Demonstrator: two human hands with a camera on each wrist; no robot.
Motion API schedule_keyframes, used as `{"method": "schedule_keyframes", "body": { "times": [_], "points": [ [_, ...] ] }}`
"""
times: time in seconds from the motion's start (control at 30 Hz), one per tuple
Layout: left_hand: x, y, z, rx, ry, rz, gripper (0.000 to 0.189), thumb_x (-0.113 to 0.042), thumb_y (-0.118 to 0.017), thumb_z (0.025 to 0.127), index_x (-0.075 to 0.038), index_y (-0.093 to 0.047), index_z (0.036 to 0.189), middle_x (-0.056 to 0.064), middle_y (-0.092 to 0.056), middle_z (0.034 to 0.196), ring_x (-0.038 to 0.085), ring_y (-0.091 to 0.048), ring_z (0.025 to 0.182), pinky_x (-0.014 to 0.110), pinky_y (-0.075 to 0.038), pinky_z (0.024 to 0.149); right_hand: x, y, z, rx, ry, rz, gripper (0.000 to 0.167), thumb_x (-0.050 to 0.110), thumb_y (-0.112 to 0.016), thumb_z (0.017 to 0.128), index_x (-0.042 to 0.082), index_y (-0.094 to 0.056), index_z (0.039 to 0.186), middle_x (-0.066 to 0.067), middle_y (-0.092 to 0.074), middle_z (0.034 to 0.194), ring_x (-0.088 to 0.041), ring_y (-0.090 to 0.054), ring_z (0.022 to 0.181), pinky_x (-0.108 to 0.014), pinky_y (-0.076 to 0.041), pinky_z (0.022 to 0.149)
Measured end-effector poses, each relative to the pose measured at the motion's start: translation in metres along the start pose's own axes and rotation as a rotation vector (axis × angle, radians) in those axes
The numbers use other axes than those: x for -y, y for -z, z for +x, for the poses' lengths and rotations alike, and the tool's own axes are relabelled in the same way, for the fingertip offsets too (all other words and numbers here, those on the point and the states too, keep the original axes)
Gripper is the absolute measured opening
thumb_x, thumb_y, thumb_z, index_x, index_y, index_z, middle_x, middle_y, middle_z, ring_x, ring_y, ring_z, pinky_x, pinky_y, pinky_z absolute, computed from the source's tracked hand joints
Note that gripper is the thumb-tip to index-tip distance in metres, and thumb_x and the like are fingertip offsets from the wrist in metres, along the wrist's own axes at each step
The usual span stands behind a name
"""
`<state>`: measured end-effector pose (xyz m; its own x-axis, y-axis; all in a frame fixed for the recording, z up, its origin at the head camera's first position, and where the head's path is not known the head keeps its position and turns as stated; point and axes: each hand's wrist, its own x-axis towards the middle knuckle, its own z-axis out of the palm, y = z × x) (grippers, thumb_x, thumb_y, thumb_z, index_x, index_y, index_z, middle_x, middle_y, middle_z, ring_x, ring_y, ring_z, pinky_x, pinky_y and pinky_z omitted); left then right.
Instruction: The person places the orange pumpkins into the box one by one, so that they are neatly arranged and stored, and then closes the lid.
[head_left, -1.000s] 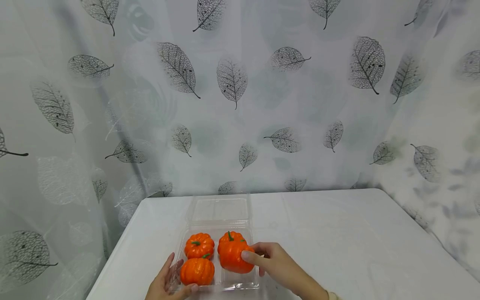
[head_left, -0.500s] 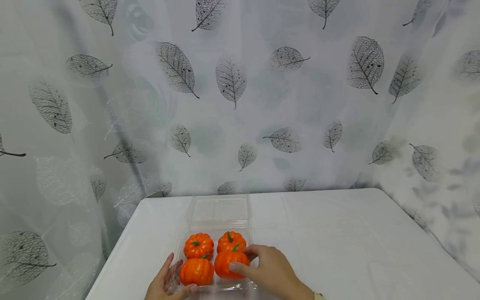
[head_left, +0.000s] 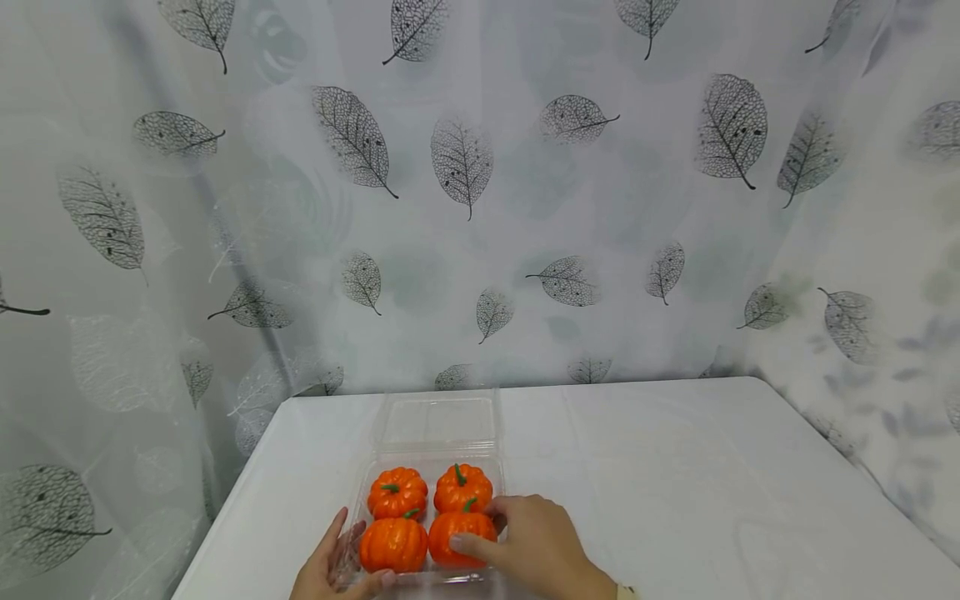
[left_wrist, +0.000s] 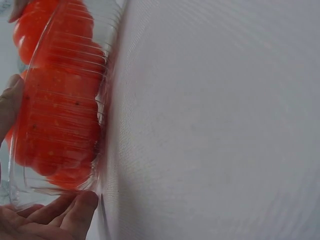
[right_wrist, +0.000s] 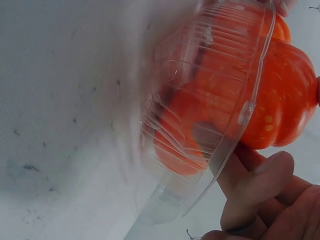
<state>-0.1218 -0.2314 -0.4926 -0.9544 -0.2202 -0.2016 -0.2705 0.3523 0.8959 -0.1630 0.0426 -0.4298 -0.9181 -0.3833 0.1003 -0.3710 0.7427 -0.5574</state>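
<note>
In the near right of the clear box [head_left: 442, 457], the right hand's [head_left: 546, 542] fingers grip an orange pumpkin [head_left: 459, 526]; the left hand's [head_left: 324, 570] fingers hold its near left corner.

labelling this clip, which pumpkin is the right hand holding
The near-right pumpkin: the right hand grips it, thumb across its front; the other three are not in that hand.
</note>
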Motion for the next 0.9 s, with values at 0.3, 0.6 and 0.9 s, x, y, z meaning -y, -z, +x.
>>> {"method": "schedule_keyframes", "body": {
  "times": [0.3,0.6,0.9],
  "points": [
    [-0.0020,-0.0001,-0.0011,0.000,0.002,0.008,0.124,-0.049,-0.089,0.074,0.006,-0.015,0.158,0.032,-0.042,0.149,0.050,-0.045,0.134,0.055,-0.046,0.098,0.0027,-0.0033,0.0039,-0.022,0.015,-0.088,0.070,0.082,-0.057,0.082,0.014,-0.075,0.083,0.017,-0.052,0.059,-0.005,-0.046,0.059,-0.026,-0.041,0.053],
    [-0.0017,0.0005,-0.0005,0.008,0.014,-0.007,0.125,-0.051,-0.088,0.074,0.005,-0.014,0.159,0.032,-0.040,0.150,0.051,-0.044,0.134,0.055,-0.047,0.097,0.0061,-0.0017,0.0074,-0.010,0.003,-0.134,0.070,0.081,-0.059,0.081,0.012,-0.074,0.078,0.013,-0.052,0.057,-0.007,-0.048,0.057,-0.027,-0.042,0.049],
    [-0.0015,0.0008,-0.0011,0.011,0.003,0.007,0.123,-0.048,-0.088,0.076,0.007,-0.014,0.158,0.033,-0.040,0.150,0.051,-0.043,0.134,0.055,-0.046,0.098,0.0064,-0.0078,0.0061,-0.063,0.044,-0.163,0.065,0.084,-0.058,0.079,0.023,-0.051,0.056,0.013,-0.036,0.047,-0.006,-0.039,0.047,-0.024,-0.032,0.042]
  ]
}}
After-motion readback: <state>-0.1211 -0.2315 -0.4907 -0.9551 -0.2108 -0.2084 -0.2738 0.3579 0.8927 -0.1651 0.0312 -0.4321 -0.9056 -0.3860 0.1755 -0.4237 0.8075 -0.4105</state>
